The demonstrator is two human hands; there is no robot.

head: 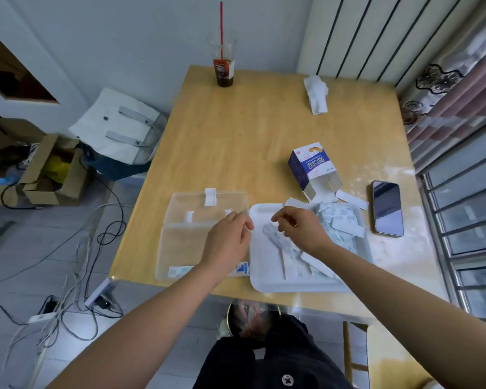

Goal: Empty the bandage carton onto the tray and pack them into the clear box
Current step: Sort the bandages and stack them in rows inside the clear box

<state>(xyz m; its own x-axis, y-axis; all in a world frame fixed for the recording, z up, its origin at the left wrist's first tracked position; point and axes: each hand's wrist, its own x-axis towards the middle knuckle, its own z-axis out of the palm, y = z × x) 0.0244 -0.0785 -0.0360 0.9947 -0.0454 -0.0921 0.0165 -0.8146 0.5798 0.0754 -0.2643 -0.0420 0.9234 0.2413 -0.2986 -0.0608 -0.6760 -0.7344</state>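
Bandages are heaped on the white tray at the near right of the counter. The clear box is laid open just left of the tray. The carton is laid open on its side just beyond the tray. The left hand is held over the box's right edge and the right hand over the tray. The fingers of both are bent, and it cannot be told if anything is pinched.

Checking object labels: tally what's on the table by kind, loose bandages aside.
Drink cup: 1
Crumpled tissue: 1
Bandage carton: 1
Phone: 1
Clear box: 1
Tray: 1
Total: 6
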